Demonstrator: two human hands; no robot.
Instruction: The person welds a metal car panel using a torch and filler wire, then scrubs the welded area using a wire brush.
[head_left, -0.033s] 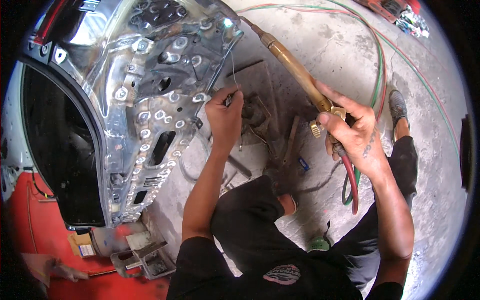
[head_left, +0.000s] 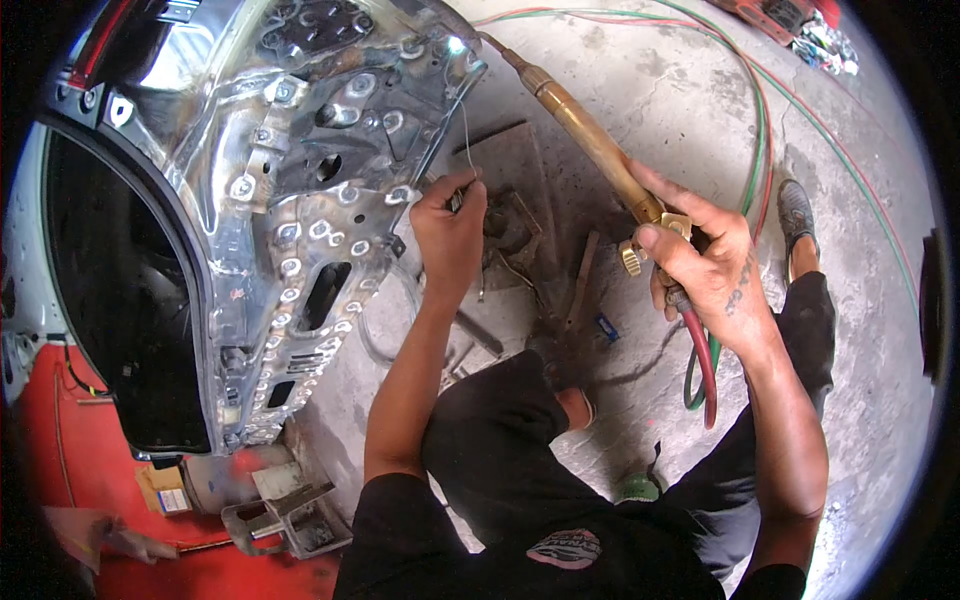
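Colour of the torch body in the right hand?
The torch body is brass-gold; it shows best in the head view.

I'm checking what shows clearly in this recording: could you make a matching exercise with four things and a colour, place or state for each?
1. torch
2. wire
3. hoses
4. metal panel

a. red and green
b. pinched in the left hand
c. silvery, pierced with holes
d. gripped in the right hand

Pairs: 1-d, 2-b, 3-a, 4-c
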